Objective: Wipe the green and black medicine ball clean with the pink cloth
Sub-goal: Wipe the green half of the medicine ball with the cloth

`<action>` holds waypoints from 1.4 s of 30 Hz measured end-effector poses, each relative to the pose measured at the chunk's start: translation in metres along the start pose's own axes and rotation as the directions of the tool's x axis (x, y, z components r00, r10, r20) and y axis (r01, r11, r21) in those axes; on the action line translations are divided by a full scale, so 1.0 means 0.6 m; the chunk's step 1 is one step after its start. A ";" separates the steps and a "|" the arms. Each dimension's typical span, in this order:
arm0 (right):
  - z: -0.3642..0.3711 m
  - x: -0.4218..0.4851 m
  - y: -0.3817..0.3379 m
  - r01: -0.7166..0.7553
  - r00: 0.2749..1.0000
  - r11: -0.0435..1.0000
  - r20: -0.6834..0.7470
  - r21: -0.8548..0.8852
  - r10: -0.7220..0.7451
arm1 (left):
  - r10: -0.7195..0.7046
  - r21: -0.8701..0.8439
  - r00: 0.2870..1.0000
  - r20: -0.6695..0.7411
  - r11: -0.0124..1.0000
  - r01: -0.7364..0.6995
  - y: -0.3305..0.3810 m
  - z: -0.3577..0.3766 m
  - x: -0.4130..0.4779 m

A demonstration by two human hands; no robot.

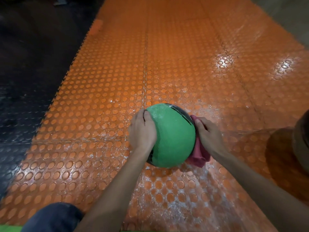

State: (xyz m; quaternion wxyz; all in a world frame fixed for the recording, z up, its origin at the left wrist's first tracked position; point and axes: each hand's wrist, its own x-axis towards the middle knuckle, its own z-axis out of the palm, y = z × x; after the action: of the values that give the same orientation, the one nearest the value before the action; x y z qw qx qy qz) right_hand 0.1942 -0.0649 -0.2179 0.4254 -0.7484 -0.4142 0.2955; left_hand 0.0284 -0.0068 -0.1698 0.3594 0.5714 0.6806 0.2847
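Observation:
The green and black medicine ball sits on the orange studded floor mat, with white dust across its green top. My left hand rests flat against the ball's left side, fingers spread over the surface. My right hand presses the pink cloth against the ball's right side. The cloth bunches out below my palm and a corner shows above my fingers.
White powder is scattered on the mat around the ball. A black rubber floor borders the mat on the left. My knee in dark trousers is at the bottom left. A dark brown rounded object sits at the right edge.

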 end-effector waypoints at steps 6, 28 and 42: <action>-0.002 -0.057 -0.089 0.394 0.902 0.841 -0.018 -0.372 -0.431 | -0.018 0.094 0.999 -0.051 0.995 0.022 0.017 0.012 0.012; 0.033 0.012 -0.192 0.458 0.869 0.603 0.186 -0.654 -0.458 | 0.159 0.147 0.987 -0.002 0.977 -0.156 0.016 0.016 -0.001; -0.013 0.011 -0.168 0.342 0.923 0.686 0.092 -0.643 -0.374 | 0.302 0.306 0.952 0.044 0.903 -0.301 0.032 0.047 -0.032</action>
State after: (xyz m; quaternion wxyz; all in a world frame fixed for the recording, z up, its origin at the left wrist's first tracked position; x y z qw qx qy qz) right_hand 0.1665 -0.0327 -0.1258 0.1992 -0.7599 -0.6182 0.0279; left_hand 0.0640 -0.0229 -0.1677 0.2157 0.7181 0.6210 0.2284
